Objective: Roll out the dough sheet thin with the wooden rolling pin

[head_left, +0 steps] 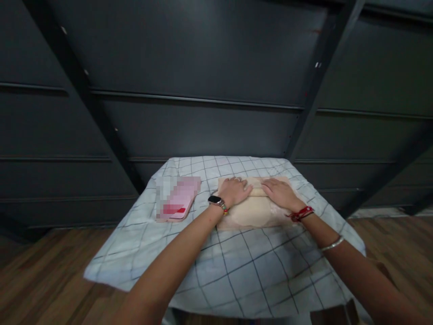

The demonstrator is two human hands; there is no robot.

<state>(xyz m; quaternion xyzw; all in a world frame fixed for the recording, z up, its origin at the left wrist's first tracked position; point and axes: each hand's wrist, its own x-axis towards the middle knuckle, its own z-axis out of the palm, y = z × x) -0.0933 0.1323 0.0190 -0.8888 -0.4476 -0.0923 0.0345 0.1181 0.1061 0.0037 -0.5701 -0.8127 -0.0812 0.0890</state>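
1. Cream cloth (pixel 253 212), folded flat, lies on the checked sheet (pixel 243 266) covering the bench, towards its far half and right of centre.
2. Left hand (pixel 235 190) and right hand (pixel 280 193) both rest palm-down on the cloth's far fold; fingers flat and close together, pinching nothing.
3. Judged: light, soft, limp; will sag if lifted by one point. Best taken at two corners or along the folded edge.
4. May slide on the sheet; the sheet itself could ruck.
5. Pink phone (pixel 177 201) lies well left of the cloth.
6. Open sheet on the near side; the far edge meets a dark wall (pixel 203 67).
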